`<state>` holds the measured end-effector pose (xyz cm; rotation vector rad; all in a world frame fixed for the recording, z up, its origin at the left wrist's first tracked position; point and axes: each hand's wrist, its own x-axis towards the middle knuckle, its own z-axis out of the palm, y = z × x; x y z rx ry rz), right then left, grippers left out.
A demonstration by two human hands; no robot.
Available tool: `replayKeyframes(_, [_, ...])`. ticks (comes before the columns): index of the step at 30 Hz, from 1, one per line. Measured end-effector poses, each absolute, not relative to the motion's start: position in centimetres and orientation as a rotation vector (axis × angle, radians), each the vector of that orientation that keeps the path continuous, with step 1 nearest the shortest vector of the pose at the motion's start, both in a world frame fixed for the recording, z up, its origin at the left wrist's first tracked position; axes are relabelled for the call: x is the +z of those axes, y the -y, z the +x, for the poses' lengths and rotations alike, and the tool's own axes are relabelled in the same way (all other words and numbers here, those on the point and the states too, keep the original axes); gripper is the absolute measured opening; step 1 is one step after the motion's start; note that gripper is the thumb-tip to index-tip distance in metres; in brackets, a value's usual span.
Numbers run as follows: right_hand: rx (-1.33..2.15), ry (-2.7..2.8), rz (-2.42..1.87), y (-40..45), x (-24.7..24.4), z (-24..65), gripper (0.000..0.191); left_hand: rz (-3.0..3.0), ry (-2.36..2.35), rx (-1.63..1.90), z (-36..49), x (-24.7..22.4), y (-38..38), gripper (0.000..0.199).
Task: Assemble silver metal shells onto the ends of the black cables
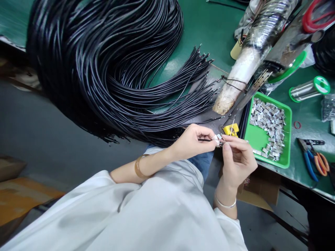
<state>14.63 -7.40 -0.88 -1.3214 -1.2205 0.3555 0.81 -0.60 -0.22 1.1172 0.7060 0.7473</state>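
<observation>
In front of my body, my left hand (193, 141) is closed in a pinch on a black cable (204, 140), with a white wrap at its fingertips. My right hand (239, 158) meets it from the right, thumb and fingers pinched at a small silver metal connector (219, 136) beside the cable's end. Fingertips partly hide where cable and connector meet, so I cannot tell if they are joined. Just beyond the right fingers sits a yellow clip-like holder (230, 130), with a thin pale strand rising in front of it.
A large bundle of black cables (104, 69) covers the left of the green table (199, 21). On the right are a green tray (287, 139) of small metal connectors, a solder spool (309, 90), pliers (309, 162) and scissors (321, 164). A wrapped duct (243, 73) slants down above my hands.
</observation>
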Motion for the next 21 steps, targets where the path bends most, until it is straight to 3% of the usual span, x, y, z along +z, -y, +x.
replayKeyframes(8, [0.119,1.267,-1.264,7.62,-0.6,14.78,0.015,1.077,-0.745,0.803,0.67,0.22,0.37,0.009])
replayKeyframes(21, [0.17,1.262,-1.315,7.55,-0.77,14.65,0.012,1.077,-0.713,0.806,0.69,0.05,0.45,0.009])
